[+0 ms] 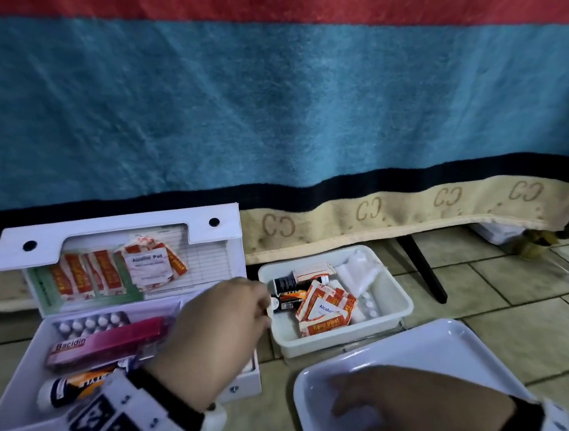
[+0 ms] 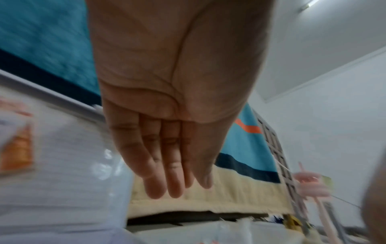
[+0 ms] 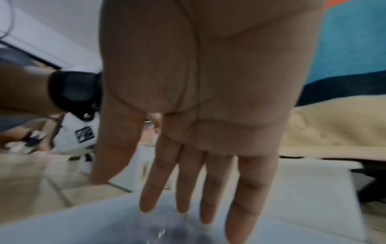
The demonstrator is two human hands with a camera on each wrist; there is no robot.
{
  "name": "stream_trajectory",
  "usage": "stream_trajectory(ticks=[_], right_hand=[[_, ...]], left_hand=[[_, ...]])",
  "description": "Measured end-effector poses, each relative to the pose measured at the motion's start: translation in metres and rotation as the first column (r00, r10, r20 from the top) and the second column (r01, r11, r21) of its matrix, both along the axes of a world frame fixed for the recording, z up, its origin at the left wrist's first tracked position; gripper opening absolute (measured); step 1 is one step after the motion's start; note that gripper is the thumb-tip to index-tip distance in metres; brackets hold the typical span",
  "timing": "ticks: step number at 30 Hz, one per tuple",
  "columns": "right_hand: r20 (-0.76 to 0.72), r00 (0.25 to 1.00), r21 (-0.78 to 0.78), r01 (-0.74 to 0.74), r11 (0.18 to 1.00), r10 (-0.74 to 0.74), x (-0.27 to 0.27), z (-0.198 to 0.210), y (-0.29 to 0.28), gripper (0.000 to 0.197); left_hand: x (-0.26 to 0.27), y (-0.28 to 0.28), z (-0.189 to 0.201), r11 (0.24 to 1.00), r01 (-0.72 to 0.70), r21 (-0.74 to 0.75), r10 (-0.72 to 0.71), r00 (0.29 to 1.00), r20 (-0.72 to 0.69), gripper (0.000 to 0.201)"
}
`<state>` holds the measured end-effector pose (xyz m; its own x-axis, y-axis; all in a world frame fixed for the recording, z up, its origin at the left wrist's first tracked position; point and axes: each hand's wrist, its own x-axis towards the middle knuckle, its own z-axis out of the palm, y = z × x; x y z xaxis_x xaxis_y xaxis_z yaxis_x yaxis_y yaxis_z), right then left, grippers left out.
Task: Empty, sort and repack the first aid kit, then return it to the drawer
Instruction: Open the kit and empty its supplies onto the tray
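Right hand [image 1: 420, 406] flat over tray [image 1: 435, 343]; left hand [image 1: 217, 327] open, empty.

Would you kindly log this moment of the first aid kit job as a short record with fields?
Kit: white first aid kit lies open on the tiled floor, lid up.
In lid: orange plaster packets, an alcohol pad.
In base: pill blister, pink Bacidin box, orange-and-black tube.
Small tub: holds plaster packets, a dark box, white sachets, tablets.
Tray: white, nearest the person.
Left hand: empty, fingers straight, between kit and tub.
Right hand: open, over the tray.
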<state>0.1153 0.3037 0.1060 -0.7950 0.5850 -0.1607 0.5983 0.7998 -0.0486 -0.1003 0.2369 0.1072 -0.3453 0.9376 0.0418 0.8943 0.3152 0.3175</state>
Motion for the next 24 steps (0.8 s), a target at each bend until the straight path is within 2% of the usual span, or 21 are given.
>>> stream_trajectory(ticks=[2,3,5,6,7,8,9,10,11,13,15,17,19,20,22,24], right_hand=[[0.079,0.992,0.233,-0.112,0.966,0.096,-0.004,-0.019,-0.002,0.040],[0.122,0.983,0.263,-0.163,0.951,0.135,-0.006,-0.027,-0.003,0.049],[0.172,0.967,0.139,-0.213,0.967,0.188,-0.011,-0.027,0.001,0.054],[0.178,0.964,0.089,-0.217,0.972,0.199,-0.016,-0.014,-0.006,0.048],[0.210,0.961,-0.019,-0.179,0.984,0.179,-0.022,-0.007,-0.009,0.032],[0.223,0.962,-0.139,-0.127,0.982,0.156,-0.032,0.001,-0.009,0.025],[0.158,0.969,-0.212,-0.155,0.965,0.190,-0.038,-0.011,-0.003,0.041],[0.102,0.951,-0.189,-0.269,0.945,0.291,-0.036,-0.030,0.005,0.062],[0.179,0.937,-0.288,-0.242,0.926,0.301,-0.038,-0.033,0.005,0.074],[0.208,0.935,-0.299,-0.219,0.929,0.288,-0.044,-0.037,0.004,0.076],[0.134,0.965,-0.245,-0.189,0.951,0.226,-0.048,-0.035,0.003,0.066],[-0.064,0.980,-0.155,-0.196,0.968,0.188,-0.055,-0.025,-0.005,0.052],[-0.252,0.948,-0.139,-0.234,0.962,0.195,-0.069,-0.013,-0.014,0.044],[-0.292,0.928,-0.136,-0.281,0.950,0.233,-0.077,-0.011,-0.018,0.041],[-0.282,0.904,-0.126,-0.367,0.922,0.321,-0.092,-0.009,-0.027,0.038],[-0.218,0.908,-0.099,-0.386,0.917,0.359,-0.100,-0.011,-0.032,0.036]], left_hand=[[-0.015,-0.021,0.004,0.997,-0.073,0.030,0.071,0.996,0.046,0.013],[-0.022,-0.032,0.005,0.993,-0.109,0.034,0.106,0.991,0.079,0.013],[-0.036,-0.056,0.005,0.985,-0.174,0.022,0.171,0.981,0.092,0.011],[-0.043,-0.067,0.004,0.978,-0.207,0.004,0.206,0.975,0.079,0.011],[-0.049,-0.077,0.002,0.971,-0.239,-0.013,0.240,0.969,0.056,0.011],[-0.054,-0.086,0.000,0.964,-0.264,-0.039,0.265,0.964,0.032,0.011],[-0.058,-0.094,-0.003,0.960,-0.274,-0.064,0.276,0.961,0.022,0.012],[-0.060,-0.100,-0.006,0.959,-0.269,-0.091,0.273,0.962,0.028,0.013],[-0.061,-0.106,-0.008,0.960,-0.257,-0.108,0.263,0.964,0.037,0.015],[-0.063,-0.118,-0.011,0.962,-0.246,-0.120,0.255,0.964,0.070,0.016],[-0.068,-0.131,-0.013,0.956,-0.264,-0.126,0.278,0.954,0.113,0.016],[-0.074,-0.144,-0.015,0.947,-0.303,-0.106,0.315,0.940,0.133,0.021],[-0.085,-0.158,-0.022,0.938,-0.336,-0.085,0.343,0.934,0.098,0.027],[-0.091,-0.163,-0.027,0.928,-0.357,-0.105,0.365,0.928,0.070,0.034],[-0.102,-0.169,-0.036,0.910,-0.397,-0.115,0.402,0.916,0.017,0.044],[-0.106,-0.170,-0.039,0.918,-0.384,-0.102,0.384,0.923,-0.020,0.041]])
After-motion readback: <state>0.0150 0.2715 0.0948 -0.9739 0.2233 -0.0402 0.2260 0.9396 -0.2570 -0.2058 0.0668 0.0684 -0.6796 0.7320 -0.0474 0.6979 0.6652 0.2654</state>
